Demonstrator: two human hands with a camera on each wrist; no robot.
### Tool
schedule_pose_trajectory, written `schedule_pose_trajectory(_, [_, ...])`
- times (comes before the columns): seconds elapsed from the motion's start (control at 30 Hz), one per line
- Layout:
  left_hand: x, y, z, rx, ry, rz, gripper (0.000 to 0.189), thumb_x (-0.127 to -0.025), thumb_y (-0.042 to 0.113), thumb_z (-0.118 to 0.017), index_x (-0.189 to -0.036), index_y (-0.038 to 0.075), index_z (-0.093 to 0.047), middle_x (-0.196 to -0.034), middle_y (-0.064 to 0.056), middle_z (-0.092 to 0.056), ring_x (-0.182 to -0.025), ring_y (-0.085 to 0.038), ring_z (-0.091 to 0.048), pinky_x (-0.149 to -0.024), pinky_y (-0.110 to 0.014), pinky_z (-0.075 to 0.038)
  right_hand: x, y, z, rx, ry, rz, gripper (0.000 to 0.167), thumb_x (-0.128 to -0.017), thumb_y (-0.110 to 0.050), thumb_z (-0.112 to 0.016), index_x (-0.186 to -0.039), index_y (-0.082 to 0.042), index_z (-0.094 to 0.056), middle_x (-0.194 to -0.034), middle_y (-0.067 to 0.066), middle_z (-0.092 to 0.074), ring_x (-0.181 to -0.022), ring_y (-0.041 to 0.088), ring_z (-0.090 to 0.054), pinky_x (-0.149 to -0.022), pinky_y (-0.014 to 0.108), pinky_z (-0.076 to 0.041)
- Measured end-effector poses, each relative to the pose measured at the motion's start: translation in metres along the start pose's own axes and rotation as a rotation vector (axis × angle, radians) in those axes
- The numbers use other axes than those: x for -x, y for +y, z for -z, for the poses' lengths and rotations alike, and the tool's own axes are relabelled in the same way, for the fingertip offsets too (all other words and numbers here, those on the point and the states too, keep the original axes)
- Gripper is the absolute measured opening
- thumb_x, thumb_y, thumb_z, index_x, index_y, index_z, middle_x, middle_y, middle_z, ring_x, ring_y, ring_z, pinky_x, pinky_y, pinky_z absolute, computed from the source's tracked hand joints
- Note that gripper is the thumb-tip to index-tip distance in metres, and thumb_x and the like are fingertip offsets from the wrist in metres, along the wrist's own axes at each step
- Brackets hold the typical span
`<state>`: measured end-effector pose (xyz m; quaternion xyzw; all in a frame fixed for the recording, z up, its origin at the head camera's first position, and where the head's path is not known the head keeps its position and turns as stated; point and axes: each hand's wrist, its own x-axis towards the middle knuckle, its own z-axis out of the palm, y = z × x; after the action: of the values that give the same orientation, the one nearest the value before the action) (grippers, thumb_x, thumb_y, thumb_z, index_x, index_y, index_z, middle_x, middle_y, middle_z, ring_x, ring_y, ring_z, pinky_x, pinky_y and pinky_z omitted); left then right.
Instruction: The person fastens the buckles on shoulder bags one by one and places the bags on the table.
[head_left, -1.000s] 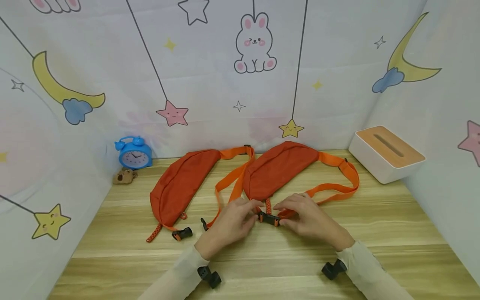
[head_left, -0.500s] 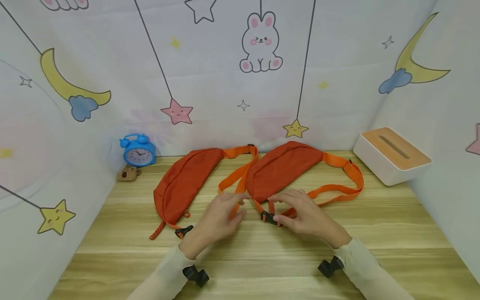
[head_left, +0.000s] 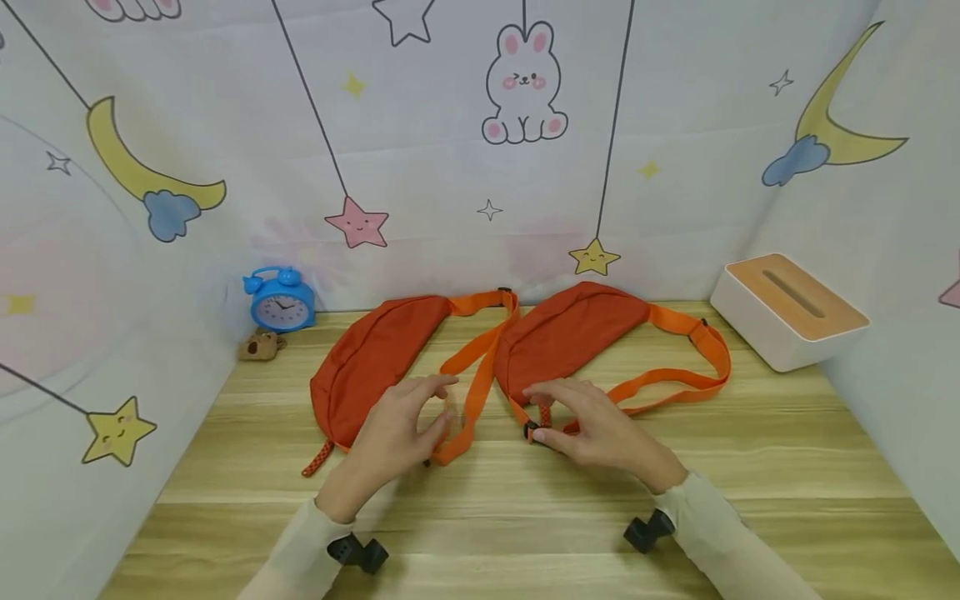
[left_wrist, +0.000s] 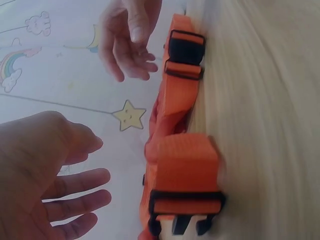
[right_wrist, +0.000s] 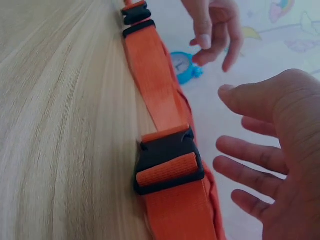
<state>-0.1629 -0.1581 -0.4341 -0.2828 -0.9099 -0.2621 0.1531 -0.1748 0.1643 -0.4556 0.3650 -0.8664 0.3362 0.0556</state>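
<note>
Two red-orange waist packs lie on the table, a left one [head_left: 371, 358] and a right one [head_left: 570, 333]. My left hand [head_left: 393, 429] hovers over the left pack's lower end, fingers relaxed, holding nothing. In the left wrist view, that pack's pronged buckle half [left_wrist: 185, 210] stands apart on its orange strap. My right hand [head_left: 600, 429] hovers by the right pack's black buckle [right_wrist: 167, 155], which is joined. The right wrist view shows a gap between fingers and buckle. My left hand hides the left pack's other buckle half in the head view.
A blue alarm clock [head_left: 282, 302] and a small brown figure [head_left: 261, 345] stand at the back left. A white tissue box [head_left: 787, 312] with a wood-look lid sits at the back right. Printed cloth walls enclose the wooden table [head_left: 480, 533] at the back and sides.
My left hand has left the right pack's buckle and moved left to the other pack. My right hand has loosened from the joined buckle and stays near it.
</note>
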Motion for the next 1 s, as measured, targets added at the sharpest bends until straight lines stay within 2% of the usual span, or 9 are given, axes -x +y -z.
schedule_pose_trajectory(0.17, [0.009,-0.007,0.01,-0.021,0.021,0.059,0.044,-0.095,0.016,-0.082,-0.137,0.015,-0.069,-0.107,-0.007,-0.076,-0.096,-0.026,-0.07,-0.081,-0.042,-0.057,-0.004,-0.002,-0.003,-0.014,0.0,0.018,0.051,-0.096,-0.026,-0.082,-0.143,-0.013,-0.065,-0.128,0.002,-0.076,-0.118,0.019,-0.069,-0.104,0.054,-0.051])
schedule_pose_trajectory(0.33, [0.019,-0.018,0.016,-0.041,0.037,0.091,0.045,-0.094,0.014,-0.081,-0.137,0.014,-0.068,-0.107,-0.008,-0.077,-0.101,-0.028,-0.071,-0.087,-0.048,-0.058,-0.008,-0.005,-0.009,-0.045,-0.027,0.026,0.049,-0.099,-0.026,-0.079,-0.144,-0.012,-0.064,-0.13,0.004,-0.075,-0.118,0.02,-0.068,-0.103,0.049,-0.053])
schedule_pose_trajectory(0.4, [0.023,-0.021,0.018,-0.047,0.045,0.101,0.046,-0.093,0.013,-0.082,-0.137,0.013,-0.068,-0.107,-0.008,-0.078,-0.098,-0.026,-0.07,-0.084,-0.045,-0.057,-0.009,-0.007,-0.013,-0.046,-0.032,0.034,0.049,-0.099,-0.025,-0.079,-0.143,-0.011,-0.064,-0.13,0.006,-0.074,-0.114,0.02,-0.069,-0.1,0.046,-0.054])
schedule_pose_trajectory(0.5, [0.029,-0.025,0.021,-0.051,0.053,0.118,0.048,-0.092,0.011,-0.083,-0.137,0.013,-0.068,-0.106,-0.009,-0.078,-0.085,-0.021,-0.065,-0.074,-0.034,-0.053,-0.01,-0.008,-0.02,-0.041,-0.028,0.045,0.049,-0.098,-0.025,-0.08,-0.141,-0.01,-0.065,-0.127,0.007,-0.074,-0.107,0.02,-0.067,-0.096,0.043,-0.054])
schedule_pose_trajectory(0.57, [0.033,-0.027,0.022,-0.052,0.057,0.125,0.048,-0.092,0.01,-0.084,-0.137,0.013,-0.068,-0.104,-0.009,-0.078,-0.077,-0.02,-0.061,-0.068,-0.027,-0.048,-0.012,-0.009,-0.025,-0.039,-0.018,0.058,0.049,-0.097,-0.024,-0.081,-0.14,-0.008,-0.065,-0.127,0.008,-0.074,-0.107,0.019,-0.067,-0.097,0.043,-0.053])
schedule_pose_trajectory(0.63, [0.037,-0.029,0.023,-0.05,0.062,0.127,0.048,-0.092,0.009,-0.083,-0.137,0.013,-0.068,-0.103,-0.009,-0.078,-0.074,-0.019,-0.06,-0.066,-0.025,-0.05,-0.014,-0.011,-0.029,-0.044,-0.006,0.073,0.047,-0.096,-0.023,-0.081,-0.139,-0.009,-0.066,-0.126,0.008,-0.075,-0.11,0.019,-0.067,-0.098,0.044,-0.054])
schedule_pose_trajectory(0.8, [0.046,-0.034,0.027,-0.05,0.102,0.121,0.048,-0.089,0.003,-0.084,-0.135,0.01,-0.069,-0.104,-0.01,-0.078,-0.086,-0.023,-0.071,-0.072,-0.037,-0.061,-0.018,-0.016,-0.038,-0.079,-0.013,0.081,0.043,-0.097,-0.022,-0.08,-0.137,-0.01,-0.067,-0.129,0.007,-0.075,-0.113,0.02,-0.068,-0.098,0.042,-0.054])
schedule_pose_trajectory(1.0, [0.054,-0.037,0.03,-0.069,0.114,0.124,0.044,-0.09,0.003,-0.083,-0.132,0.009,-0.071,-0.104,-0.01,-0.08,-0.093,-0.025,-0.074,-0.078,-0.043,-0.061,-0.022,-0.02,-0.047,-0.081,-0.024,0.067,0.042,-0.099,-0.025,-0.077,-0.137,-0.01,-0.068,-0.128,0.007,-0.074,-0.115,0.023,-0.066,-0.1,0.043,-0.051])
